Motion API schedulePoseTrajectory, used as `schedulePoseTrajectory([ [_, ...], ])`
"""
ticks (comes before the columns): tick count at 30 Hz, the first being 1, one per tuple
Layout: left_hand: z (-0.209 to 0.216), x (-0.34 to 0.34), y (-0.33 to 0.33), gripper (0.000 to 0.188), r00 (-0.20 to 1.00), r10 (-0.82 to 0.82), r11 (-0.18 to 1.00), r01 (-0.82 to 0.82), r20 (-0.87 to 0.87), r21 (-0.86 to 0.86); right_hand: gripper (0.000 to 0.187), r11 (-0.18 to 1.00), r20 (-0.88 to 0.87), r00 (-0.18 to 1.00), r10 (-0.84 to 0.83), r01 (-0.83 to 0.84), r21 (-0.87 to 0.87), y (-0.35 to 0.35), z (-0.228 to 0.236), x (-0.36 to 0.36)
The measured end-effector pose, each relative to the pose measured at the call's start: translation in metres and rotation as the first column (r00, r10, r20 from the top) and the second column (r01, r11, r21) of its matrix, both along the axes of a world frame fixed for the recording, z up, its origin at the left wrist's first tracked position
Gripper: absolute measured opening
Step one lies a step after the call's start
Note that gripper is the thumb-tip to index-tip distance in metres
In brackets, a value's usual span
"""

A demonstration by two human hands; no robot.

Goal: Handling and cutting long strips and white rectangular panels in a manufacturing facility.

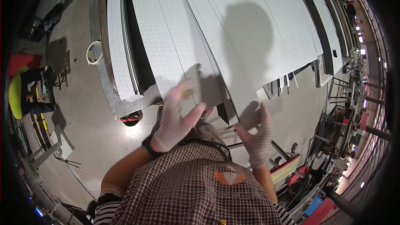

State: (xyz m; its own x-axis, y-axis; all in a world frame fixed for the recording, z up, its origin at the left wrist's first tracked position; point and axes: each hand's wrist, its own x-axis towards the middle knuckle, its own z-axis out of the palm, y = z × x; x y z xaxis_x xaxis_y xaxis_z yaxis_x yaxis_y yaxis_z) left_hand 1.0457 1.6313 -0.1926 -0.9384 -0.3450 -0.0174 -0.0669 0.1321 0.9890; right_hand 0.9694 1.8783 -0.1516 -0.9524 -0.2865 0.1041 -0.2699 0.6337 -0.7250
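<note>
My left hand (177,118), in a pale knit glove, is raised in front of my checked shirt with fingers spread and holds nothing. It hovers near the end of a long grey panel (175,50). My right hand (258,137), also gloved, is open with fingers apart, close to the lower edge of the wide grey panels (266,46). Both hands are blurred. My shadow falls across the panels.
Stacks of long grey sheets (121,58) lie on a metal frame (100,71) over a concrete floor. A white tape ring (94,52) sits at the left. A crouching person in yellow (18,91) is far left. Racks and red parts (300,171) stand at the right.
</note>
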Motion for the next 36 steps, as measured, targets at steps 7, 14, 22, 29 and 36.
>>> schedulePoseTrajectory([
  [7,0.055,-0.184,-0.065,0.093,0.964,0.047,0.462,0.213,-0.263,0.861,0.084,0.989,0.070,0.987,0.145,-0.147,0.026,0.022,0.034,0.050],
  [14,0.032,-0.210,-0.173,0.094,0.912,0.403,0.890,-0.409,0.073,0.200,0.086,0.957,-0.087,0.978,0.190,-0.165,0.237,-0.005,-0.028,0.047],
  [22,-0.007,-0.132,-0.128,0.090,0.966,0.259,0.534,-0.137,0.007,-0.834,0.084,0.943,-0.131,0.967,0.220,-0.177,0.281,-0.083,-0.047,0.003],
  [29,-0.011,-0.119,-0.085,0.075,0.989,-0.138,0.344,0.105,0.060,-0.933,0.089,0.925,-0.191,0.979,0.069,0.008,0.379,-0.042,-0.053,-0.013],
  [36,-0.026,-0.114,-0.089,0.060,0.962,-0.262,0.315,0.158,0.074,-0.936,0.100,0.941,0.061,0.993,0.097,-0.111,0.319,-0.017,-0.045,-0.014],
])
